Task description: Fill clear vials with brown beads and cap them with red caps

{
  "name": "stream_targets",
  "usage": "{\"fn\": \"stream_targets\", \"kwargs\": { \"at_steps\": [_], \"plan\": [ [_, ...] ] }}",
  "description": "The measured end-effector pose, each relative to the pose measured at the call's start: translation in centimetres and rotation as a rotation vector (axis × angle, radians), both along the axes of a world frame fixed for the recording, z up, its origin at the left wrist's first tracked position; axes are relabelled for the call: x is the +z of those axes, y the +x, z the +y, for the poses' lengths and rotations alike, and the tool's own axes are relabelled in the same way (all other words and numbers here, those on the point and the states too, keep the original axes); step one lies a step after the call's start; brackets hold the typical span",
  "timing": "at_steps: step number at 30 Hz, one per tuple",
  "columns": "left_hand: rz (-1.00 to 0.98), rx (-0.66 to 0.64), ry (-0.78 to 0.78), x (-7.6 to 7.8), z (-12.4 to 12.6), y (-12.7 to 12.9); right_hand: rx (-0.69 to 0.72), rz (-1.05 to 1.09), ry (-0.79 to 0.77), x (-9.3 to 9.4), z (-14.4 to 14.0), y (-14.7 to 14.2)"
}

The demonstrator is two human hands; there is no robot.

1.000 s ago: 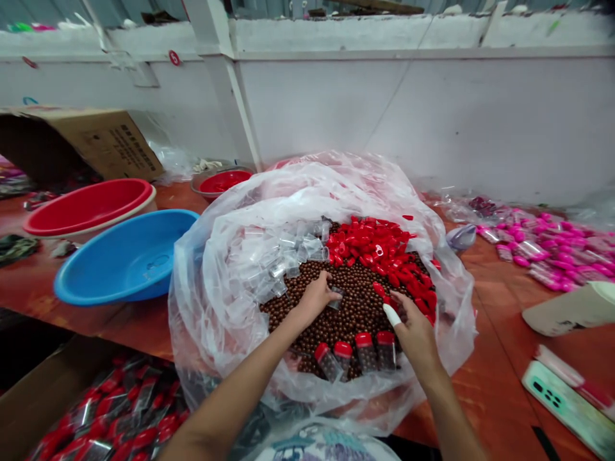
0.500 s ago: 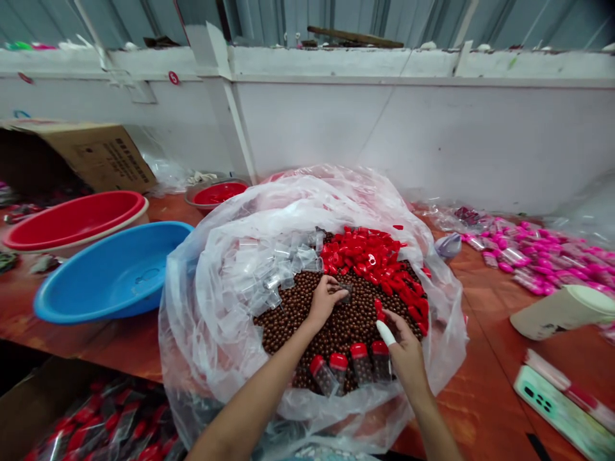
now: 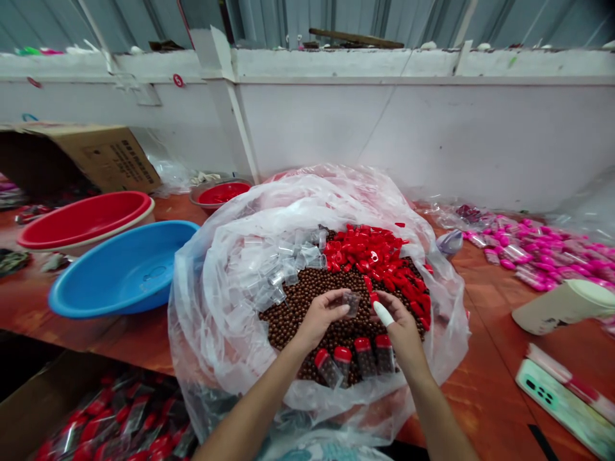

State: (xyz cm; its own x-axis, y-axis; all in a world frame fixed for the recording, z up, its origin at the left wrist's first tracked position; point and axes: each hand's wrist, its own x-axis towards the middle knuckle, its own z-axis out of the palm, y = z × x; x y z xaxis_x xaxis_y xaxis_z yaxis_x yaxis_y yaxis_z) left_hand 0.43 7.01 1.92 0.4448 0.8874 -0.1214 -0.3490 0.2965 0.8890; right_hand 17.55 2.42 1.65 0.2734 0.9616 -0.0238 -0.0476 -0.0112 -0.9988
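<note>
A big clear plastic bag [image 3: 225,269] lies open on the table, with brown balls [image 3: 298,307], red caps [image 3: 369,250] and empty clear tubes [image 3: 283,262] inside. My left hand [image 3: 319,317] holds a small clear tube [image 3: 352,302] just above the brown balls. My right hand [image 3: 401,326], with a white cover on one fingertip, pinches a red cap [image 3: 374,298] right beside the tube's end. Several filled tubes with red caps [image 3: 355,358] lie in a row below both hands.
A blue basin [image 3: 120,266] and a red basin [image 3: 81,218] sit to the left, with a cardboard box [image 3: 106,153] behind them. Pink items [image 3: 533,250] lie at right, near a white container [image 3: 562,304] and a phone [image 3: 562,403]. A box of packed tubes [image 3: 110,422] is at lower left.
My left hand has lifted the clear tube out of the brown balls and drawn it back. My right hand has come in with a red cap beside it.
</note>
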Motion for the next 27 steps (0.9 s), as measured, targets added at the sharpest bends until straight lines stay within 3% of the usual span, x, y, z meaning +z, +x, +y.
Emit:
{"fn": "stream_targets", "kwargs": {
  "at_steps": [7,10,15,20,27],
  "plan": [
    [-0.104,-0.102,-0.122,0.2,-2.0,-1.1,0.07,-0.016,0.031,0.5,0.2,-0.3],
    [-0.148,-0.079,-0.155,0.2,-2.3,-1.5,0.033,0.015,-0.005,0.3,-0.1,-0.4],
    [-0.135,-0.041,-0.147,0.2,-2.6,-2.0,0.117,0.109,-0.056,0.6,-0.7,-0.7],
    [-0.082,-0.07,-0.144,0.2,-3.0,-2.0,0.09,-0.15,0.005,0.9,-0.9,-0.8],
    [-0.013,-0.085,-0.089,-0.7,-3.3,-1.8,0.208,-0.403,0.102,1.0,-1.1,-1.3]
  ]
}}
